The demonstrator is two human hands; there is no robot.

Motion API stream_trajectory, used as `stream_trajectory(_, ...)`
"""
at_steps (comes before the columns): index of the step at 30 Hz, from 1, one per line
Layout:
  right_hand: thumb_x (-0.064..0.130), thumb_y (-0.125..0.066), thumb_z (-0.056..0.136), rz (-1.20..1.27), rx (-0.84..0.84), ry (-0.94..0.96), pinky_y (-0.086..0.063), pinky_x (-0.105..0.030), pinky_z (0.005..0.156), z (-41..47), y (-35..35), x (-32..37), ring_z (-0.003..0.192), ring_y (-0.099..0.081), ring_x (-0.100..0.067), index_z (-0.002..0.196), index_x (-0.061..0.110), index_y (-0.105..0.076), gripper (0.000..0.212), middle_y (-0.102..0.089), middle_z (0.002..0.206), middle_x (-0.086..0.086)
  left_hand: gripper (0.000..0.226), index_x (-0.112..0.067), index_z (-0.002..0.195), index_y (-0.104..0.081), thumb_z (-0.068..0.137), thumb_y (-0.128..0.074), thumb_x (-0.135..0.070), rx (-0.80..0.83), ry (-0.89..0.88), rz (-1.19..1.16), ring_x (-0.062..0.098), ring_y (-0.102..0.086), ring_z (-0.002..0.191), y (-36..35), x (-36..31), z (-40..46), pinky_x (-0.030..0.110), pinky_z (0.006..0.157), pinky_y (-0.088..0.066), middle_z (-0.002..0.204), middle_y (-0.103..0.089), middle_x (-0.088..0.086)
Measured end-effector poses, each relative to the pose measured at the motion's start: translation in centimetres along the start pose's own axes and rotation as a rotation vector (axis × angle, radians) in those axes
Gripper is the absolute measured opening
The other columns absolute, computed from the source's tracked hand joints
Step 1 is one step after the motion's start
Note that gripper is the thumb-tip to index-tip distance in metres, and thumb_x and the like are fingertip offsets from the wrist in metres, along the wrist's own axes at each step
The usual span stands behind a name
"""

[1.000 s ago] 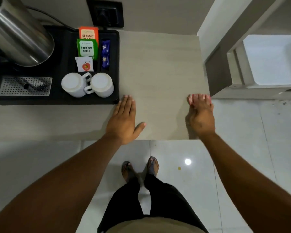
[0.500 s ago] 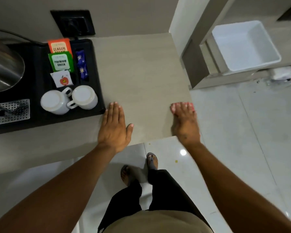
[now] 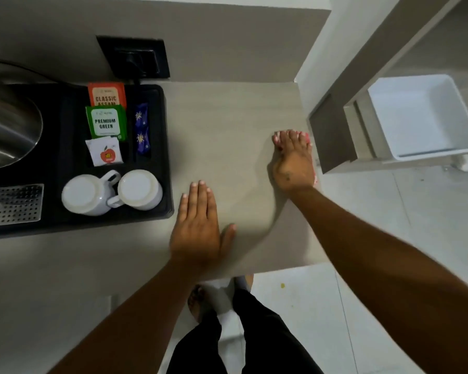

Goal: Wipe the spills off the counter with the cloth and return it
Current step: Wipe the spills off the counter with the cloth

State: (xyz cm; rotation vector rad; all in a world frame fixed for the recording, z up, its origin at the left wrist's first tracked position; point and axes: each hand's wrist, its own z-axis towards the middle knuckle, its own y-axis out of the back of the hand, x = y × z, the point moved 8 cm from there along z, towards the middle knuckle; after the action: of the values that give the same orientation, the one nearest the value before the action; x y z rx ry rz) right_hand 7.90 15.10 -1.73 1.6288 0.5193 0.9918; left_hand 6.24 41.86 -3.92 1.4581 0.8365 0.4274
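A pink cloth (image 3: 308, 137) lies at the right edge of the beige counter (image 3: 233, 125), almost wholly covered by my right hand (image 3: 292, 160), which presses flat on it; only thin pink strips show past the fingertips and at the wrist side. My left hand (image 3: 199, 225) rests flat on the counter near the front edge, fingers together, holding nothing. No spill is visible on the bare surface between the hands.
A black tray (image 3: 162, 147) at left carries two upturned white cups (image 3: 139, 190), tea sachets (image 3: 106, 121) and a steel kettle (image 3: 8, 128). A black wall socket (image 3: 135, 58) sits behind. A white bin (image 3: 422, 117) stands in a drawer unit at right.
My right hand with the cloth has slid away from me along the counter's right edge. The left hand stays flat in about the same spot. The camera view has shifted.
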Motion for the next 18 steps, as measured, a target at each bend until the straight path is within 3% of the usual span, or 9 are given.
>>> stream_trajectory(4,0.014,-0.038,0.094,-0.012,-0.018,0.035,-0.009,-0.042,0.126,7.7,0.2,1.6,0.148,-0.027,-0.037,0.138,0.016,-0.048,0.046,-0.042,0.153,-0.015,0.093,0.005,0.158,-0.014,0.096,-0.038,-0.060,-0.003,0.003,0.021,0.039,-0.005,0.158,-0.2,0.3,0.3,0.054,0.128,-0.011,0.169,-0.012,0.026)
stream_trajectory(7,0.015,-0.038,0.096,-0.026,-0.011,0.028,-0.008,-0.042,0.125,11.3,-0.4,3.8,0.150,-0.020,-0.039,0.141,0.015,-0.045,0.046,-0.037,0.156,-0.016,0.092,0.005,0.158,-0.015,0.097,-0.035,-0.061,-0.021,0.004,0.003,0.038,-0.004,0.158,-0.2,0.2,0.3,0.054,0.128,-0.011,0.169,-0.012,0.025)
stream_trajectory(10,0.018,-0.037,0.096,-0.035,0.045,0.160,-0.011,-0.044,0.126,12.5,-1.8,8.2,0.148,-0.024,-0.037,0.137,0.020,-0.049,0.043,-0.039,0.155,-0.013,0.093,0.003,0.158,-0.015,0.096,-0.035,-0.063,-0.020,0.014,0.013,0.037,-0.002,0.158,-0.3,0.4,0.2,0.053,0.128,-0.009,0.169,-0.012,0.024)
stream_trajectory(13,0.011,-0.043,0.085,-0.057,0.155,0.412,-0.017,-0.043,0.123,9.9,-3.4,13.6,0.143,-0.033,-0.033,0.133,0.018,-0.051,0.048,-0.047,0.147,-0.012,0.095,0.003,0.158,-0.013,0.096,-0.037,-0.065,-0.033,0.020,0.017,0.036,-0.002,0.159,-0.3,0.4,0.4,0.053,0.128,-0.009,0.169,-0.011,0.024)
stream_trajectory(18,-0.003,-0.049,0.083,-0.017,0.283,0.726,-0.017,-0.047,0.125,-3.7,-4.4,16.0,0.150,-0.024,-0.036,0.148,0.011,-0.043,0.066,-0.039,0.157,-0.014,0.105,0.004,0.159,-0.011,0.094,-0.035,-0.075,0.005,0.099,0.020,0.038,-0.002,0.158,0.1,1.4,-1.8,0.054,0.128,-0.010,0.169,-0.008,0.026)
